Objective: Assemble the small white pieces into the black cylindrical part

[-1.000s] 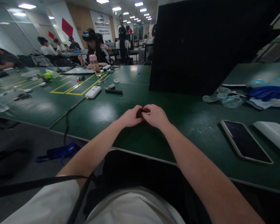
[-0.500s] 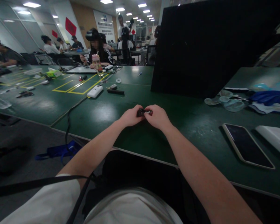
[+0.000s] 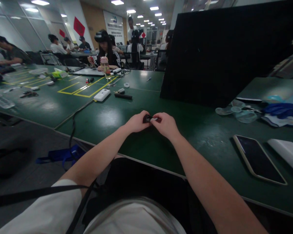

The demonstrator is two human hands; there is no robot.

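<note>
Above the green table [image 3: 136, 146], my left hand [image 3: 137, 122] is closed around a small dark object [image 3: 147, 119], too small to tell its kind. My right hand [image 3: 166, 124] meets it from the right, its thumb and fingers pinching a small light-coloured piece [image 3: 154, 119] against the dark object's right end. Whether the two pieces are joined cannot be made out. The fingers hide most of both. Beyond my hands lie a dark flat bar [image 3: 123, 96] and a white power bank-like box [image 3: 102, 95] with a cable.
A large black panel [image 3: 217, 58] stands at the back right. A phone [image 3: 260, 159], a white case [image 3: 286, 152] and clear plastic pieces [image 3: 244, 113] lie on the right. A bottle [image 3: 104, 68] stands at the back left. A person in a headset [image 3: 107, 52] sits across the table.
The view has shifted slightly. My right hand has drawn back a little to the right, and more of the light piece shows between its fingers. My left hand keeps its grip.
</note>
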